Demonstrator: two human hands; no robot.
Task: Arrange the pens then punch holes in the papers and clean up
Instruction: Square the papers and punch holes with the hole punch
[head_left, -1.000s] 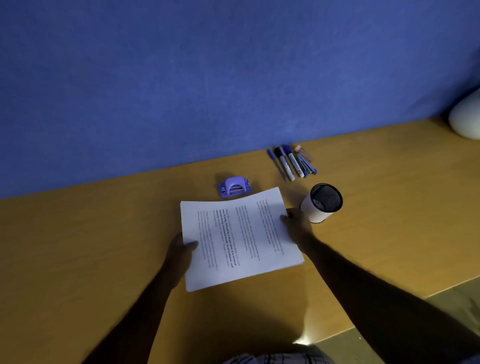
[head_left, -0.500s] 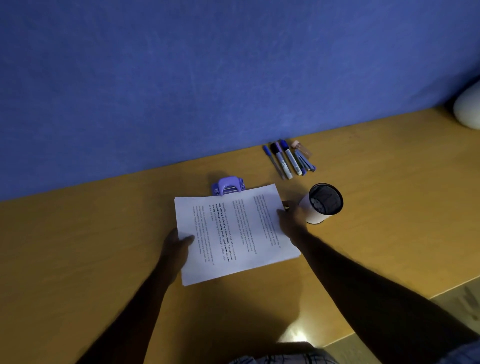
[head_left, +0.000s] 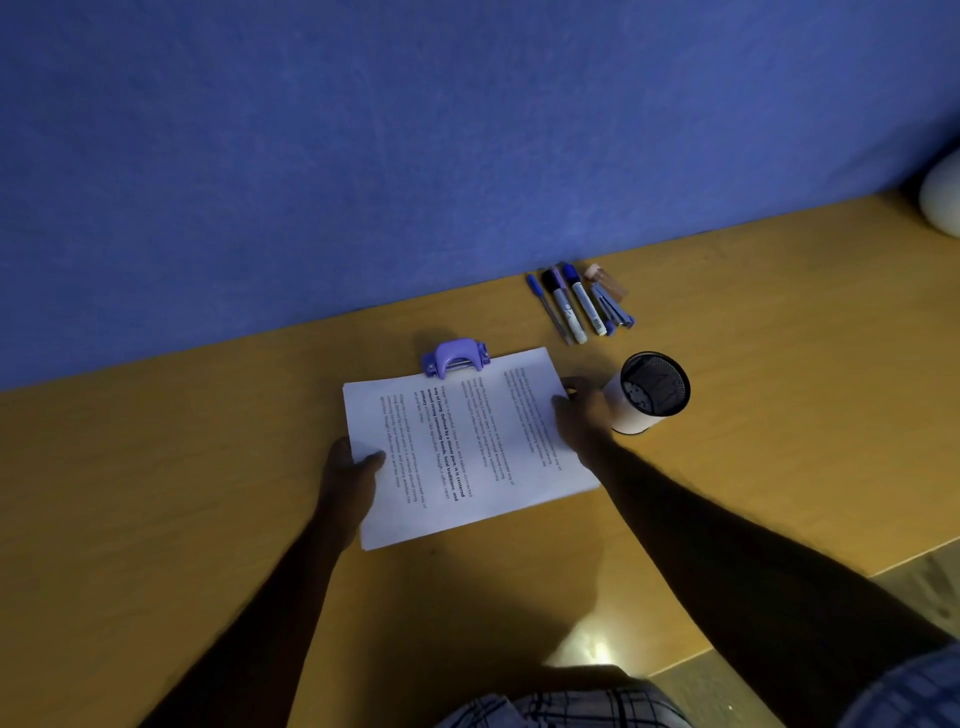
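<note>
Blue felt-like wall runs behind an ochre wooden surface (head_left: 208, 493), and nearly everything sits close to that wall. Both hands hold a thin stack of white printed papers (head_left: 467, 447) flat on the surface: the left hand (head_left: 349, 480) pinches the edge at about 8 o'clock of the sheet, thumb on top, while the right hand (head_left: 583, 415) presses curled fingers on the edge at about 3 o'clock. The small lilac plastic hole punch (head_left: 456, 357) lies at 12 o'clock from the hands, straight ahead toward the wall, and the far edge of the stack meets its slot; whether the paper is fully seated inside I cannot tell from here. The stack's long axis runs roughly 10 to 4 o'clock, so the edge going to the punch is a long one, and the punch meets it left of its middle. The punch lies about midway between the two hands, though the right hand sits further forward. My guess is the next move is a press on the punch lever, with one hand staying to pin the sheets. At 1 o'clock a row of blue and black pens and markers (head_left: 574, 306) lies side by side, tips to the wall, and a white cup with a black mesh liner (head_left: 649, 395) stands just beside the right hand, apparently holding none of them.
</note>
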